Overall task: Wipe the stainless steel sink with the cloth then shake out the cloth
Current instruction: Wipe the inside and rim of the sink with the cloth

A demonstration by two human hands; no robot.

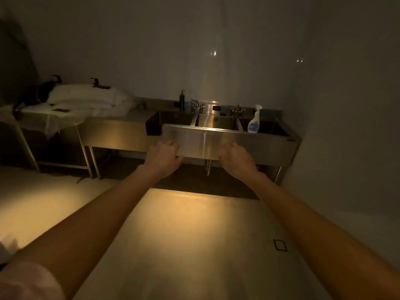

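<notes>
The stainless steel sink (216, 139) stands against the far wall, with three basins and a lit front panel. A dark piece, possibly the cloth (153, 126), hangs over the front rim of the left basin; the light is too dim to be sure. Both my arms are stretched toward the sink. My left hand (164, 158) shows in front of the panel's lower left, fingers loosely curled and holding nothing. My right hand (236, 159) hovers level with it to the right, also loosely curled and holding nothing. Neither hand touches the dark piece.
A white spray bottle (254, 120) stands at the right basin. A dark soap dispenser (182, 100) and two taps (194, 105) line the back rim. White wrapped bundles (86, 98) lie on a steel table at left. A wall closes the right side.
</notes>
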